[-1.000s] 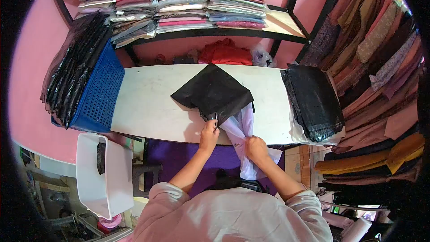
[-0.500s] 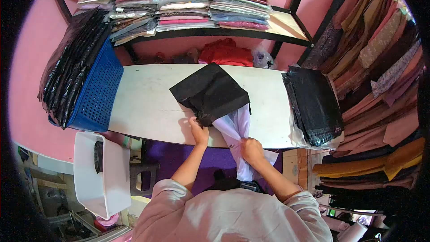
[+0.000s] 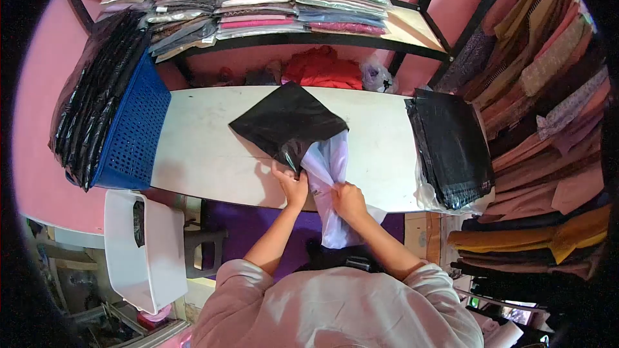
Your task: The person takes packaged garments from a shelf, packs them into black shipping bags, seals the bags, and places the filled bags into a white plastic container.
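Observation:
A black plastic bag [image 3: 290, 119] lies turned at an angle on the white table. My left hand [image 3: 293, 188] is closed on the bag's lower corner near the front edge. From the bag's near side comes a thin, shiny lavender sheet [image 3: 327, 161], gathered into folds; whether it is plastic or cloth I cannot tell. My right hand [image 3: 349, 201] grips this sheet in a fist, just past the table's edge. Below that fist the sheet's loose end hangs down. How far the sheet reaches inside the bag is hidden.
A stack of black plastic bags [image 3: 454, 148] lies on the table's right. To the left, a blue basket [image 3: 132, 132] holds more black bags, above a white bin [image 3: 158, 251]. Packaged clothes [image 3: 258, 3] fill the back shelf; garments [image 3: 548, 90] hang at right.
Both hands, the black bag and the lavender sheet have shifted slightly left in view. The right hand is a little higher, and the sheet's hanging end has risen with it. Both grips are kept.

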The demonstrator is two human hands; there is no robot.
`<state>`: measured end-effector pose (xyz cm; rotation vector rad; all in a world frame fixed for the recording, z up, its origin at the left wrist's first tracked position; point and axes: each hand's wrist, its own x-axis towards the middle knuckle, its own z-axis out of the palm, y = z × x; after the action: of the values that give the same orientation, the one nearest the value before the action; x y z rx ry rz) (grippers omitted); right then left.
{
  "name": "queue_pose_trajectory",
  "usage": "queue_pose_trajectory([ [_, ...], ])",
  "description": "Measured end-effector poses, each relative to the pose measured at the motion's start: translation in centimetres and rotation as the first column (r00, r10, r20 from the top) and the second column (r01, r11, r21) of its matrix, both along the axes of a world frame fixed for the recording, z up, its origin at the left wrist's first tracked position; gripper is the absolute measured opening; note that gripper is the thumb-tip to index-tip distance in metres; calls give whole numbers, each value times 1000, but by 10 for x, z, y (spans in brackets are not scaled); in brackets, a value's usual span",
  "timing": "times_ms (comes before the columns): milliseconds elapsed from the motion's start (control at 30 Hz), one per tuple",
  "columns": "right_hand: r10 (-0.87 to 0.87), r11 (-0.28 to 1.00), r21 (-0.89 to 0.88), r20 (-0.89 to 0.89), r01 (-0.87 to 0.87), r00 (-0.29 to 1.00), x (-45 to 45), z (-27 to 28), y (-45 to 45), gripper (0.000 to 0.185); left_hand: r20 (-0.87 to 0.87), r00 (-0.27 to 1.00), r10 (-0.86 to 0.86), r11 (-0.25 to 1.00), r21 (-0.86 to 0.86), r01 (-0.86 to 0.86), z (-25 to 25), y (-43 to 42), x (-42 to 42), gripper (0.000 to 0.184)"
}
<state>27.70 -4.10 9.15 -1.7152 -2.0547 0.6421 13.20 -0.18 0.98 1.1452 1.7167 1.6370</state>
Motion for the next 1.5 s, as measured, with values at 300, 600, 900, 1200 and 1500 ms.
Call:
queue_pose_trajectory([
  [300, -180, 956, -294, -615, -11, 768, 43, -37, 21, 69, 146, 988, -42, 961, -263, 80, -72, -5, -38, 20],
  [600, -325, 935, -37, -491, 353, 809, 31, -91, 117, 24, 509, 860, -31, 968, -200, 153, -63, -7, -39, 35],
  [900, -144, 983, -134, -145, 125, 979, 49, -124, 167, 25, 537, 841, -69, 970, -163, 183, -80, -7, -50, 29],
  [1200, 204, 976, 129, -233, -178, 951, 139, -108, 27, 14, -75, 852, -518, 803, -385, 455, -33, -35, -55, 19],
  [1500, -34, 998, -62, -386, 11, 922, 122, -127, 45, 18, -243, 886, -396, 858, -441, 262, -54, -19, -35, 15],
])
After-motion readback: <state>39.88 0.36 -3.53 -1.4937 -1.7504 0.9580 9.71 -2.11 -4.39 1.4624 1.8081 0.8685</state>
